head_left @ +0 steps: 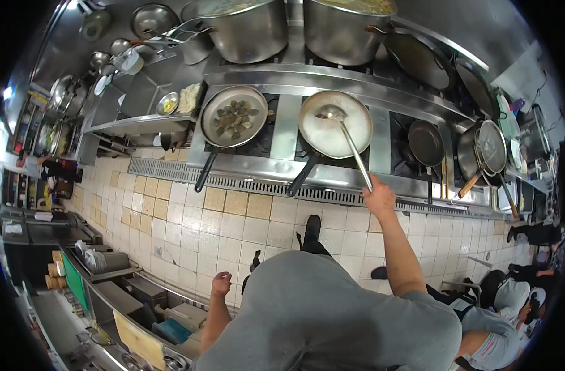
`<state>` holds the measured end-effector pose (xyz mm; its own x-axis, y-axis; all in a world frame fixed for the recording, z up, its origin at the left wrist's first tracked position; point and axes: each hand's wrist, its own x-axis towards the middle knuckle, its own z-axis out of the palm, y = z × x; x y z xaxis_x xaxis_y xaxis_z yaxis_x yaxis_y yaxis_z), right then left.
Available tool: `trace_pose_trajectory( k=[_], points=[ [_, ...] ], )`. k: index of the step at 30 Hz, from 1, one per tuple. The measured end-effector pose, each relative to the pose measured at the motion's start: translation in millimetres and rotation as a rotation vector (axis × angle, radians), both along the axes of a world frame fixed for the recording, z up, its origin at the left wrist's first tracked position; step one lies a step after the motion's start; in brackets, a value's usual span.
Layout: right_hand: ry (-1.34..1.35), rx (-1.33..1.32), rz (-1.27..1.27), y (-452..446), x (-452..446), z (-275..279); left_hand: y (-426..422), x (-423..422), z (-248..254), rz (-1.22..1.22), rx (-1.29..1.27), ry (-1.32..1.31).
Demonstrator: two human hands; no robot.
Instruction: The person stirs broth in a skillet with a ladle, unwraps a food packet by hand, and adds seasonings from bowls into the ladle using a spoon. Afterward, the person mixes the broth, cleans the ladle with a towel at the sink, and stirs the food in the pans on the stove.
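Observation:
My right hand (379, 196) is closed around the long handle of a steel ladle (355, 153). The ladle's bowl rests in white, frothy liquid inside a frying pan (313, 148) on the stove. This pan's black handle (302, 176) points towards me, and no hand is on it. To its left, a second frying pan (207, 128) holds several dark shellfish (236, 119) that look like clams, in clear liquid. My left hand (221, 283) hangs low at my side with its fingers curled, away from the stove, and nothing shows in it.
Two large stockpots (248, 31) stand behind the pans. On the right are a small dark pan (426, 142) and a pot with a strainer (492, 147). A small bowl (168, 104) sits left of the stove. A counter (128, 297) lies behind me; other people (511, 297) are at right.

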<state>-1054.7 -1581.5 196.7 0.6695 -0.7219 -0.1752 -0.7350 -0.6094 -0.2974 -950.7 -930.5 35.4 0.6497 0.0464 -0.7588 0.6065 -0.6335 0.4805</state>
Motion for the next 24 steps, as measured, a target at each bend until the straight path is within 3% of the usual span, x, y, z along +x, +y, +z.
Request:
trace_pose_trajectory(
  k=[4,6,8,9,12,14,17,19,20,21,22,24],
  points=[
    [0.021,-0.058,-0.026,15,7,28,49,-26,10,0.149,-0.073,-0.143],
    [-0.252,-0.400,0.027,27,16,35,85,-38,11,0.160,-0.093,-0.193],
    [-0.484,-0.449,0.011,66,43,68,128,-64,17,0.231,-0.089,-0.266],
    [-0.762,-0.432,0.148,89,57,79,137,-73,38,0.130,-0.062,-0.296],
    [-0.876,0.257,0.305,221,112,124,180,-98,107,0.045,-0.127,-0.434],
    [-0.993,0.410,0.676,303,149,103,202,-109,191,0.069,-0.101,-0.491],
    [-0.965,0.345,0.992,465,156,100,262,-150,308,0.094,0.095,-0.812],
    [-0.670,0.530,1.466,497,180,55,299,-200,392,0.211,0.361,-0.970],
    [-0.673,0.562,1.530,532,184,55,311,-231,433,0.361,0.459,-1.120],
    [-0.507,0.729,1.484,566,178,61,334,-267,458,0.533,0.526,-1.116],
    [-0.329,0.872,1.414,592,174,64,345,-301,500,0.577,0.716,-1.231],
    [-0.263,0.943,1.459,627,181,58,370,-368,570,0.596,0.987,-1.261]
  ],
)
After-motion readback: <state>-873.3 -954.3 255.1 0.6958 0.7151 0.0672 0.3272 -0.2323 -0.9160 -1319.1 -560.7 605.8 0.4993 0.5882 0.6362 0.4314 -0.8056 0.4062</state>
